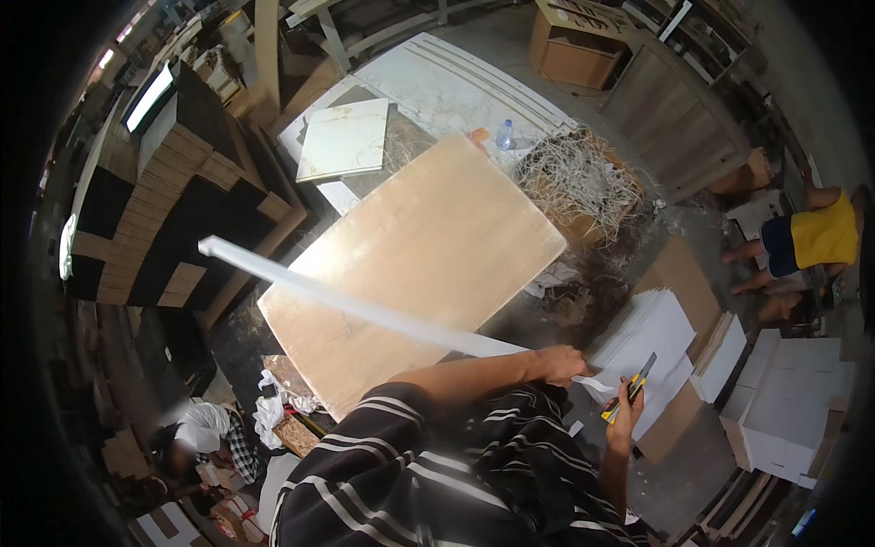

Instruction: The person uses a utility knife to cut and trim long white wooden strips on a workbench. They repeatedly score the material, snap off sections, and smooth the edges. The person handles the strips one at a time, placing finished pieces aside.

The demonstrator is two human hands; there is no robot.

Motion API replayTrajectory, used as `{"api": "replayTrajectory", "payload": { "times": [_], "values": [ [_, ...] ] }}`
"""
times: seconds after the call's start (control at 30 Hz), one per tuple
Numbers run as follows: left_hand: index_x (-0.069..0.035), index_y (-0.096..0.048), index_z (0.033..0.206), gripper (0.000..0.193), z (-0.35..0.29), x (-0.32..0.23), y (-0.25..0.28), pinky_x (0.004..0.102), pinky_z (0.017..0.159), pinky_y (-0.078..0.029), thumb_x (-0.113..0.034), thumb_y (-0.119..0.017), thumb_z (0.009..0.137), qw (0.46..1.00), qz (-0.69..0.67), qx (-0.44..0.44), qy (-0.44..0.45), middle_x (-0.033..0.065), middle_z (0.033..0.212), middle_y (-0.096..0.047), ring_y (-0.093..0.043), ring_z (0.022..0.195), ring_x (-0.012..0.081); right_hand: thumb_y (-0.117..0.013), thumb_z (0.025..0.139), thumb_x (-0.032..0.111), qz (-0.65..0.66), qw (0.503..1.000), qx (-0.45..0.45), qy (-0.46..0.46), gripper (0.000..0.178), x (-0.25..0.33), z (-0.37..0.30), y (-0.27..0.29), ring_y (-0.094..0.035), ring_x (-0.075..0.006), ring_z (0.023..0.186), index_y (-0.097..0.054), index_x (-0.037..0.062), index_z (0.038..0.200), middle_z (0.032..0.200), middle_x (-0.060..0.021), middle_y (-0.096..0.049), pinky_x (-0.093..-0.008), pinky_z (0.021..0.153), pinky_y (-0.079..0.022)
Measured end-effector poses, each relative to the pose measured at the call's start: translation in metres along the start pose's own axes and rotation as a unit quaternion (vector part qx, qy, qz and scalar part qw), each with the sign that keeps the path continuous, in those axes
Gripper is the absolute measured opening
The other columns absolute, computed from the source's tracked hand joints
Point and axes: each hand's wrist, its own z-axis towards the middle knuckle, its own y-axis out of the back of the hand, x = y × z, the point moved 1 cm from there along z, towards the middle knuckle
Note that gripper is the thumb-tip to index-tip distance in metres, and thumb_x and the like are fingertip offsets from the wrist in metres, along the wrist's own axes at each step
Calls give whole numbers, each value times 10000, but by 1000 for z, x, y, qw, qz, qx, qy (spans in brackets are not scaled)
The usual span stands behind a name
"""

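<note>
A long white strip (365, 313) runs diagonally across the view, above a tan wooden panel (428, 246). My left hand (558, 365) is closed around the strip near its right end, with the arm reaching across my body. A short piece of the strip sticks out past this hand. Close beside that end, my right hand (625, 417) grips a yellow utility knife (642, 376) with its blade pointing up and away. Whether the blade touches the strip I cannot tell. Behind the knife stands a stack of white sheets (643, 333).
A box heaped with shredded strips (583, 182) and a plastic bottle (505, 137) lie beyond the panel. A marbled white board (343, 139) is at far left. White cartons (788, 397) stand at right. A person in yellow (825, 232) is at right, another person (205, 428) at lower left.
</note>
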Motion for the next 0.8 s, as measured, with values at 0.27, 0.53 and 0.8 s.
{"api": "replayTrajectory", "payload": {
  "times": [0.27, 0.53, 0.8],
  "values": [
    [-133, -740, 1123, 361, 12, -22, -10, 520, 841, -569, -181, -698, 767, 994, 65, 46, 70, 203, 982, -744, -704, 989, 429, -688, 980, 80, -82, 995, 24, 41, 338, -4, -8, 22, -548, -89, 573, -584, 38, 1298, 913, -20, -632, -244, 531, -475],
    [-156, -767, 1011, 391, -17, -38, -16, 470, 878, -560, -352, -831, 679, 970, 59, 35, 233, 137, 1013, -757, -722, 1019, 344, -731, 931, 28, -93, 981, 154, -67, 281, -29, -5, 26, -561, -116, 548, -605, 51, 1181, 799, 0, -575, -274, 499, -481],
    [-35, -669, 1028, 330, -114, -92, -109, 419, 817, -537, -145, -852, 776, 743, 108, -579, 318, 118, 944, -684, -660, 880, 306, -790, 905, 105, -64, 955, 268, -110, 364, -49, -33, 23, -579, -110, 596, -606, 54, 1214, 847, -10, -608, -270, 526, -474]
  ]
}}
